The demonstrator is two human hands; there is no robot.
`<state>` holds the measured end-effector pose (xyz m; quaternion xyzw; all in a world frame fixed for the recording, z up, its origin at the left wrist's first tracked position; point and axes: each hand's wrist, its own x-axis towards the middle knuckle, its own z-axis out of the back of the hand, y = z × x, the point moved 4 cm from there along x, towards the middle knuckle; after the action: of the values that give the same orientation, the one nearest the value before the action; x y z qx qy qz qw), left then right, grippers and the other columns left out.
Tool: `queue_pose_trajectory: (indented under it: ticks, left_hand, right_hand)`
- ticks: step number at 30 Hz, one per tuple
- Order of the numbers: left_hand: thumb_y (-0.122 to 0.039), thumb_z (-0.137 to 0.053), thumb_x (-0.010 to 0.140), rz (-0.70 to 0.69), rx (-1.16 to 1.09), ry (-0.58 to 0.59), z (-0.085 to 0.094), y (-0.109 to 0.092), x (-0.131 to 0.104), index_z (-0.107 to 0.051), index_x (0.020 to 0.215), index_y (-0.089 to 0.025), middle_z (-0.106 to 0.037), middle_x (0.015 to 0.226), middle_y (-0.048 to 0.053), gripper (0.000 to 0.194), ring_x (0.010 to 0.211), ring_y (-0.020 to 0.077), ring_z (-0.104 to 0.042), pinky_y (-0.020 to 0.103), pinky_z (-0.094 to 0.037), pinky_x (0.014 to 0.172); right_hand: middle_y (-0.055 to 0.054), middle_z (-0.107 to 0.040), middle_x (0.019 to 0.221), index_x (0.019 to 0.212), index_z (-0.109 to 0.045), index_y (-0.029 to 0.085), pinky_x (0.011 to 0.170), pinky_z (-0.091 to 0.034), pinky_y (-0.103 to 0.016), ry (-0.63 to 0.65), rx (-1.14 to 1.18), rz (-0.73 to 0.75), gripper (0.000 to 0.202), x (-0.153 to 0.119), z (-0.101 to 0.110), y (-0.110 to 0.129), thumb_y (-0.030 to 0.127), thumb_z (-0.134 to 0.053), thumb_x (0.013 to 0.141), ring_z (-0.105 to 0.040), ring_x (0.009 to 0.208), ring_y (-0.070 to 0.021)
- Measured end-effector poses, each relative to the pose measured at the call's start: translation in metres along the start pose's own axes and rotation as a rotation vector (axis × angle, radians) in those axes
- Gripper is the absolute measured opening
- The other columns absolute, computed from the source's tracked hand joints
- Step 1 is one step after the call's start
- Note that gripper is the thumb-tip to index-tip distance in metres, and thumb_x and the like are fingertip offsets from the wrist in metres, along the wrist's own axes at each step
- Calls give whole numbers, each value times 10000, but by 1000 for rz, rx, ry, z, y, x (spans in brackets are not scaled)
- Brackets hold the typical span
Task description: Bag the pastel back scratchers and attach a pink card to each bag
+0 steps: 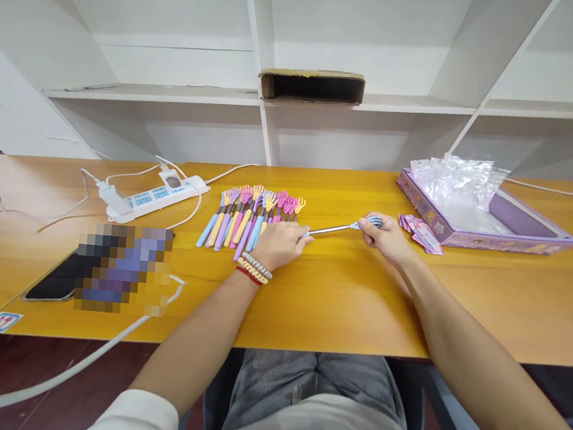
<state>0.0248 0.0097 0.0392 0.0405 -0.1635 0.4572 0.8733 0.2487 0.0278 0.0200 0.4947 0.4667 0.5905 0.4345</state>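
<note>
Between my two hands a back scratcher with a blue claw head [329, 230] is stretched out, its thin metal rod showing. My left hand [283, 243] is closed round the handle end, which the fingers mostly hide. At the claw end, the fingers of my right hand [383, 237] are pinched on the blue head. Just left of and beyond my left hand, several back scratchers [239, 216] with pink, yellow, purple and blue handles lie side by side on the table [329, 306], claws pointing away from me.
A purple box tray [504, 244] with clear plastic bags [463, 180] stands right, small pink packets [422, 233] beside it. At left are a white power strip [155, 197], cables and a dark phone [57, 278]. An open cardboard box [313, 75] sits on the shelf behind.
</note>
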Motion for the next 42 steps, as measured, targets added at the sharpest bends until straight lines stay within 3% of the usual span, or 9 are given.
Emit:
queue_pose_trajectory:
  ticks: [3, 9, 15, 17, 22, 29, 35, 40, 42]
  left_hand:
    - [-365, -425, 882, -3, -23, 12, 0, -1, 0, -640, 892, -210, -656, 808, 45, 266, 791, 176, -591, 275, -391, 665]
    - [-348, -448, 872, 9, 13, 15, -3, 0, 0, -643, 958, -208, -664, 869, 52, 255, 833, 183, -598, 275, -387, 664]
    - [-357, -444, 876, 10, -36, -7, -2, 2, 0, -651, 943, -214, -662, 840, 32, 260, 827, 169, -600, 264, -390, 681]
    - [-355, -444, 873, 3, -24, 9, -2, 0, 0, -650, 934, -211, -659, 821, 34, 258, 809, 170, -599, 266, -388, 669]
    - [-334, -451, 866, 13, 48, 37, -1, -3, -1, -643, 953, -208, -660, 852, 43, 245, 818, 181, -600, 276, -378, 643]
    - [-342, -450, 864, -10, 18, 43, -1, -4, 0, -642, 923, -206, -654, 821, 37, 241, 796, 173, -593, 267, -384, 647]
    - [-335, -461, 857, 14, 77, 50, -2, -6, 0, -648, 914, -212, -654, 819, 44, 231, 780, 181, -591, 275, -371, 626]
    - [-341, -453, 863, 7, 22, 14, 1, -7, 0, -645, 916, -211, -646, 798, 34, 238, 767, 166, -584, 267, -363, 626]
    - [-339, -448, 866, -9, 3, 12, 2, -8, 0, -643, 900, -203, -644, 784, 34, 240, 767, 163, -582, 266, -365, 637]
  right_hand:
    - [50, -423, 432, 627, -481, 185, 371, -208, -213, 1, 19, 30, 331, -1, -1, 3, 448, -663, 713, -308, 373, -56]
    - [68, -379, 399, 664, -479, 181, 325, -92, -205, 87, 178, -320, 322, -3, -9, -10, 447, -654, 707, -177, 313, -37]
    - [50, -463, 445, 678, -493, 167, 363, -230, -183, 60, 12, 24, 318, -1, -7, 1, 426, -676, 701, -348, 379, -48]
    - [55, -453, 433, 681, -489, 172, 347, -220, -185, 68, 33, -11, 324, -2, -9, -1, 442, -666, 704, -333, 355, -47]
    - [75, -383, 374, 659, -468, 180, 297, -127, -194, 108, 112, -290, 346, -6, -17, -13, 474, -643, 713, -213, 277, -35]
    - [61, -451, 419, 708, -494, 174, 326, -234, -176, 105, 54, -50, 314, -5, -20, -8, 443, -657, 721, -334, 331, -47]
    - [75, -380, 371, 685, -504, 162, 288, -119, -196, 120, 135, -319, 339, -7, -26, -21, 468, -646, 717, -216, 264, -33]
    - [60, -442, 434, 691, -506, 164, 347, -244, -183, 90, 47, 0, 314, -4, -22, -8, 433, -664, 718, -333, 358, -44]
    - [54, -455, 446, 684, -505, 163, 358, -257, -182, 85, 23, 50, 316, -4, -22, -5, 432, -668, 715, -350, 377, -46]
